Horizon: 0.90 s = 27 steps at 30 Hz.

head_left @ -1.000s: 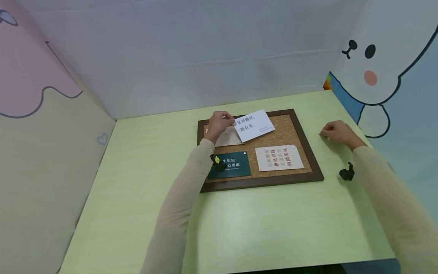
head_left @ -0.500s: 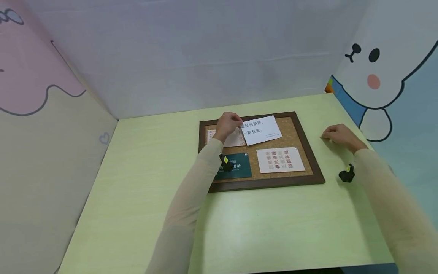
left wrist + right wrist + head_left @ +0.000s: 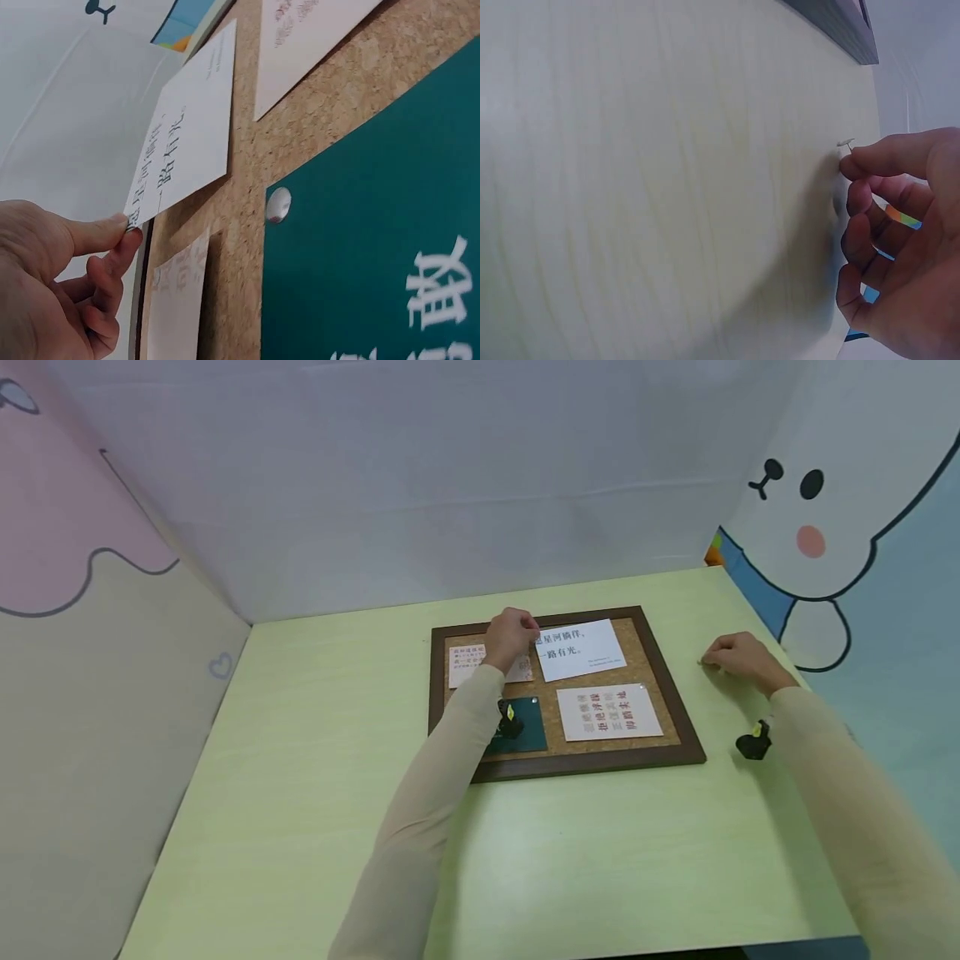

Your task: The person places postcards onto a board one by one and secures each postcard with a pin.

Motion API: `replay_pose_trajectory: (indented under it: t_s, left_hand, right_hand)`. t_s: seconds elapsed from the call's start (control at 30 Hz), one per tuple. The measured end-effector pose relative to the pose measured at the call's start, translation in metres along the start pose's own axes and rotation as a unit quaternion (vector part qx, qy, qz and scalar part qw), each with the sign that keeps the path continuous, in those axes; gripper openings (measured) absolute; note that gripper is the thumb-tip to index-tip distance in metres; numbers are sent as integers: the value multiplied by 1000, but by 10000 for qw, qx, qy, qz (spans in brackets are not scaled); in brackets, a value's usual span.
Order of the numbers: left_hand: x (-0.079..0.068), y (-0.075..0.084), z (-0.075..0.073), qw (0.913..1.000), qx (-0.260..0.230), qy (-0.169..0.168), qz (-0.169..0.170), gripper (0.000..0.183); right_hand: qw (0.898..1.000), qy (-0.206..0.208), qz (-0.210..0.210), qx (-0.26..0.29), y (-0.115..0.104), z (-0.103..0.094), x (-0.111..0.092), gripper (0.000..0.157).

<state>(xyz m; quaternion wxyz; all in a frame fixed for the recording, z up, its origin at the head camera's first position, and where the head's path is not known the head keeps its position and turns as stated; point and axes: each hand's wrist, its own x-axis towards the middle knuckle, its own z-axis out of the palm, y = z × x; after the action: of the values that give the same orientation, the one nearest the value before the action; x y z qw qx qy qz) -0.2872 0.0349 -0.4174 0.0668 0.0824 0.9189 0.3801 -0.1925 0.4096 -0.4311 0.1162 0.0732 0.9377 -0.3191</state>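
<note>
My left hand (image 3: pixel 513 635) pinches a white card with dark printed characters (image 3: pixel 581 650) by its left corner, between thumb and forefinger. The card (image 3: pixel 191 124) slants over the upper right part of a cork board (image 3: pixel 551 693), one lower corner just off the cork in the left wrist view. At the right of the table, away from the board, my right hand (image 3: pixel 742 660) pinches a thumbtack (image 3: pixel 846 142) by its pin between thumb and forefinger, flat head outward. The other right fingers curl loosely.
A brown wooden frame (image 3: pixel 592 764) borders the board. Three more cards are on the cork: a green one (image 3: pixel 534 727), a red-printed one (image 3: pixel 609 712) and a pale one (image 3: pixel 465 664) partly behind my left hand. A silver tack (image 3: pixel 278 205) fixes the green card.
My left hand has carried the white card right and down, closer to the cork and less tilted. The right hand has stayed almost in place.
</note>
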Motion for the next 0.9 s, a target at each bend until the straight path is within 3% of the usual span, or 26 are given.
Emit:
replay_pose_trajectory:
  t_s: [0.37,0.73,0.9]
  left_hand:
    - [5,4,15,9933,1026,305,442,17]
    - [7,9,27,9881,1408,430,453,12]
    - [3,10,21,9852,1591,282,569,12]
  right_hand:
    - [9987,-80,492,76,-1,-1,4,28]
    - [9992,-48,384,41,-2,1,1,35]
    - [9995,2,270,-190,-5,-4,-6,37]
